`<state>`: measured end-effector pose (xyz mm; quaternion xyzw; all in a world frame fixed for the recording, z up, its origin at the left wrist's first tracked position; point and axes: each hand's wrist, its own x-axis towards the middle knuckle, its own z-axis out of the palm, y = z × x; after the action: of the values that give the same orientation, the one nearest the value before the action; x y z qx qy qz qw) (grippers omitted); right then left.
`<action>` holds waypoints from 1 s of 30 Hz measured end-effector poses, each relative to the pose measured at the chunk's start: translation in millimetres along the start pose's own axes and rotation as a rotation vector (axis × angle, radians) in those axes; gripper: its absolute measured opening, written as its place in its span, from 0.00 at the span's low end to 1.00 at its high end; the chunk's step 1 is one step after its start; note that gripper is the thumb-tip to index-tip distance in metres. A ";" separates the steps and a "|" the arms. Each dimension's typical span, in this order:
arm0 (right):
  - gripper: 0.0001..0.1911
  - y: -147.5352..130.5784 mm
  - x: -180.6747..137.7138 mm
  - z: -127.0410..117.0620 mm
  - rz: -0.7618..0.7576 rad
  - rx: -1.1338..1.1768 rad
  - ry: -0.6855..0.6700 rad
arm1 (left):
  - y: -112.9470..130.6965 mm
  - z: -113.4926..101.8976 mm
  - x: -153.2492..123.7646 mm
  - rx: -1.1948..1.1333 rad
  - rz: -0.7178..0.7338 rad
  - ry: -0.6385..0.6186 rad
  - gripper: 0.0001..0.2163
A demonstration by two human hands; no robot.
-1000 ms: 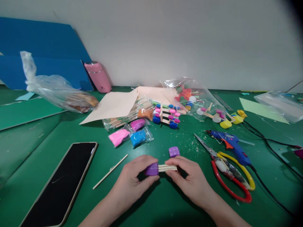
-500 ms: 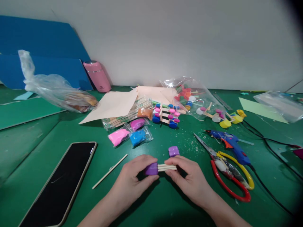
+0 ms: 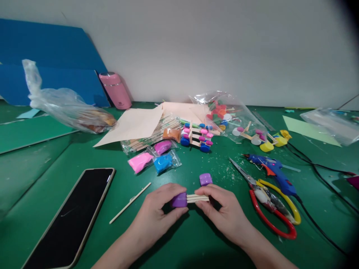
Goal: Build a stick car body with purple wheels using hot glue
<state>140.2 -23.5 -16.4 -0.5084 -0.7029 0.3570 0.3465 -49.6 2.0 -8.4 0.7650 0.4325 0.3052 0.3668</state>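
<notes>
My left hand (image 3: 158, 213) pinches a purple bottle cap (image 3: 179, 200) low over the green table. My right hand (image 3: 224, 213) grips a small bundle of thin wooden sticks (image 3: 198, 198) whose ends meet that cap. A second purple cap (image 3: 205, 179) lies on the table just beyond my right fingers. A single loose wooden stick (image 3: 130, 203) lies to the left of my left hand.
A black phone (image 3: 73, 215) lies at the front left. Red and yellow scissors (image 3: 269, 203) and a blue glue gun (image 3: 273, 170) with its cable lie at the right. Clay packets (image 3: 154, 160), a stick-and-cap model (image 3: 198, 136), plastic bags and a pink bottle (image 3: 114, 90) sit further back.
</notes>
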 end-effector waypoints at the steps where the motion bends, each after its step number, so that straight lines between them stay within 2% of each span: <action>1: 0.06 0.1 0.0 -0.1 0.000 0.000 0.000 | 0.1 0.2 0.0 -0.001 0.000 -0.003 0.11; 23: 0.06 -2.1 -0.6 -2.4 -0.003 -0.017 0.001 | 2.7 -2.4 0.1 0.035 0.008 -0.004 0.11; 30: 0.13 -2.5 -1.0 -1.8 0.029 0.039 0.000 | 3.3 -3.3 0.2 0.048 0.004 -0.023 0.11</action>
<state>140.9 -24.7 -13.4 -0.5116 -0.6885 0.3755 0.3510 -50.6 2.0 -3.9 0.7778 0.4342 0.2865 0.3527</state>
